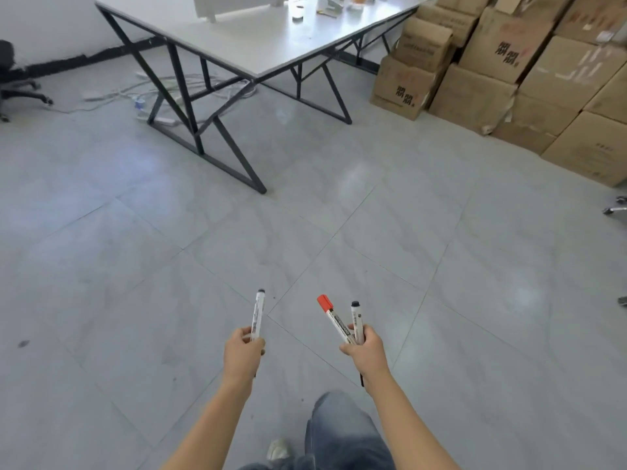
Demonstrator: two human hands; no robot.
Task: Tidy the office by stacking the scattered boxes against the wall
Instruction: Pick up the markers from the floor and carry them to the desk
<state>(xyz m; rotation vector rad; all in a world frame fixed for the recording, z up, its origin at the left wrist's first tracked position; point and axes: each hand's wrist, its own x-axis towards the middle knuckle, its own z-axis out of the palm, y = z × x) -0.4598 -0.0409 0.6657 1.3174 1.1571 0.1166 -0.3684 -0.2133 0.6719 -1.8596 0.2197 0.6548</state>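
Observation:
Brown cardboard boxes [529, 72] stand stacked along the wall at the upper right, several of them in two or three layers. My left hand [242, 354] grips a white marker with a black cap [258, 313], pointing up. My right hand [364, 351] grips two markers, one with a red cap [334, 318] and one with a black cap [357, 320]. Both hands are held out low over the grey tiled floor, far from the boxes.
A white table with a black metal frame [237, 32] stands ahead, with small items on top and cables and power strips [149, 100] on the floor beneath. A black office chair [13, 83] is at far left; chair castors [617, 206] show at the right edge.

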